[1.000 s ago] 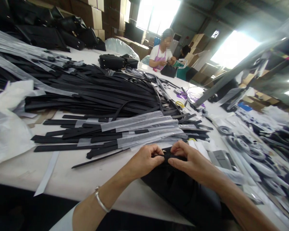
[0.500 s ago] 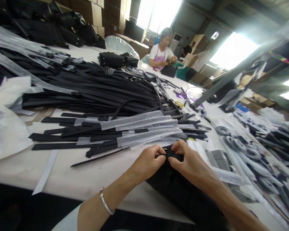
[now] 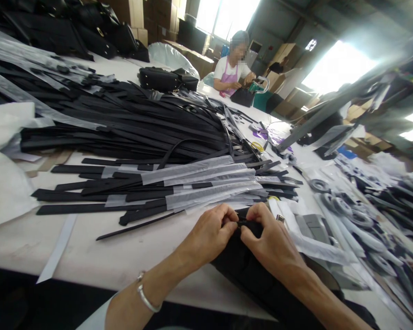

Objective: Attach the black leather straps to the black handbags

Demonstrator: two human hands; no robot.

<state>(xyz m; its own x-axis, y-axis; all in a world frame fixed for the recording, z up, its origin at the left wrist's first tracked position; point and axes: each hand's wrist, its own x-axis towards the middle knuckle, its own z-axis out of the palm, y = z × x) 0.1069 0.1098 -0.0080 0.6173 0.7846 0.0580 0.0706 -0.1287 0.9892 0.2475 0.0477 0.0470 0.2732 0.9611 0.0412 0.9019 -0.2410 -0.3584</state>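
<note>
A black bag (image 3: 251, 270) lies at the table's near edge, below and between my hands, its lower part running off toward the bottom right. My left hand (image 3: 215, 229) pinches its top edge between thumb and bent fingers. Close beside it, my right hand (image 3: 270, 238) grips the same edge, thumb against fingertips. A short dark strip with a small metal glint sits between the two sets of fingertips; its exact form is too small to make out. Just beyond my hands lie black straps (image 3: 147, 195) partly wrapped in translucent film (image 3: 209, 190).
A large heap of black straps (image 3: 134, 119) covers the table behind. White wrapping (image 3: 7, 183) lies at left, rolled grey strips (image 3: 340, 206) at right. A finished-looking black bag (image 3: 158, 79) stands farther back. Across the table a person (image 3: 232, 68) handles a dark bag (image 3: 242, 97).
Both hands stay at the bag's top edge, with small shifts of the fingers. The right hand has turned slightly, and a metal buckle now shows beside it. The view has moved slightly.
</note>
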